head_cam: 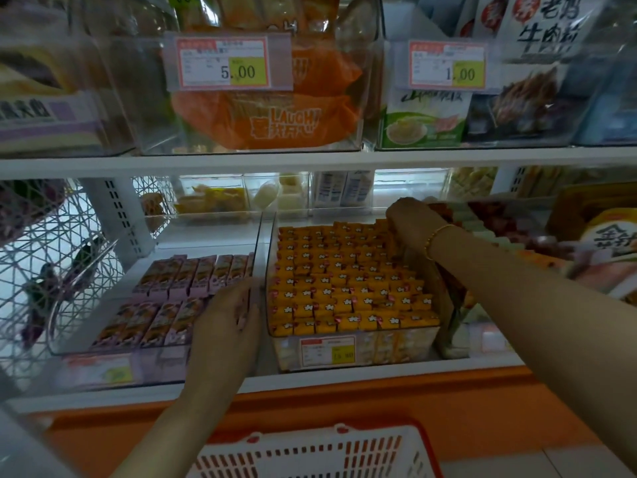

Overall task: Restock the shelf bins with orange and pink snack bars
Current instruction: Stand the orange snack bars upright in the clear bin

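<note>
A clear bin [355, 350] in the middle of the lower shelf is packed with rows of orange snack bars [344, 288]. Left of it, a second clear bin [113, 350] holds two rows of pink snack bars [179, 294]. My left hand [227, 322] rests on the right front part of the pink bin, against the wall between the two bins; its fingers lie fairly straight. My right hand [410, 219] reaches to the back right corner of the orange bin with its fingers curled down among the bars there. Whether it pinches one is hidden.
A red and white shopping basket [317, 453] sits below, in front of the orange shelf base. A white wire rack [51, 257] stands at the left. The upper shelf carries clear bins with orange bags [269, 112] and price tags. More packets fill bins at the right.
</note>
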Available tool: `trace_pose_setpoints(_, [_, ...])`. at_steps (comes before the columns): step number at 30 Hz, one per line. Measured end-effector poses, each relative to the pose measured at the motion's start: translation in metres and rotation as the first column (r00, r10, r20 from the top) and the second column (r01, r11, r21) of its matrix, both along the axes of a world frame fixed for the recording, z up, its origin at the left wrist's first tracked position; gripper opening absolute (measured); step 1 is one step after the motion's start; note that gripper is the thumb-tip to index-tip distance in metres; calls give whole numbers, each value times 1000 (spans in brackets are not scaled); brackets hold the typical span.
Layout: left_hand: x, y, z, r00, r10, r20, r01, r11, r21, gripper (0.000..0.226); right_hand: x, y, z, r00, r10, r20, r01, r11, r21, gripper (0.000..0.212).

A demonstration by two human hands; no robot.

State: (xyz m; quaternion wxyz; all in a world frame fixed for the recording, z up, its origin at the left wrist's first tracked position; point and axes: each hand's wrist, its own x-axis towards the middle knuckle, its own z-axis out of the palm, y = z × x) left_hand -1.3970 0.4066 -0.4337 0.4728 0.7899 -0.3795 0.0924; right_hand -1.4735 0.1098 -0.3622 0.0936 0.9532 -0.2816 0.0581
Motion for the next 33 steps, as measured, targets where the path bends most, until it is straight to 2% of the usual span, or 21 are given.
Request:
trace_pose_setpoints(2, [3,5,0,1000,-7,-28,6,999,-41,29,1,1,-11,1000,8,-26,-8,1000,23,29])
trace_pose_setpoints(4, [5,7,-2,999,-16,-52,14,999,-42,29,3,-1,-22,997,11,-78,-6,998,64,10])
trace_pose_setpoints(6, [6,7,-4,999,4,-41,-4,1000,-13,32,6,-3,-28,996,30,-84,-22,995,93,14])
trace_pose_setpoints(10, [6,7,-3,1000,14,-7,-14,1000,-17,33,4,-11,-29,995,98,-1,-98,991,90,22])
trace_pose_setpoints(13, [4,5,-4,1000,17,9,-16,999,-40,32,0,-16,-34,987,156,-28,-155,987,48,31])
trace_pose_setpoints(18, [12,4,-10,998,49,51,-51,998,41,37,1,-12,-35,970,237,-47,-238,971,-20,34])
trace_pose_setpoints(24, [12,4,-11,994,58,95,-63,997,52,39,0,-6,-37,944,306,-125,-321,938,-128,41])
trace_pose_setpoints(28, [12,4,-12,993,55,107,-61,997,47,40,1,-7,-35,941,304,-152,-317,946,-73,41])
trace_pose_setpoints(33, [16,4,-15,994,40,101,-51,993,102,42,4,-14,-36,952,272,-142,-273,962,12,54])
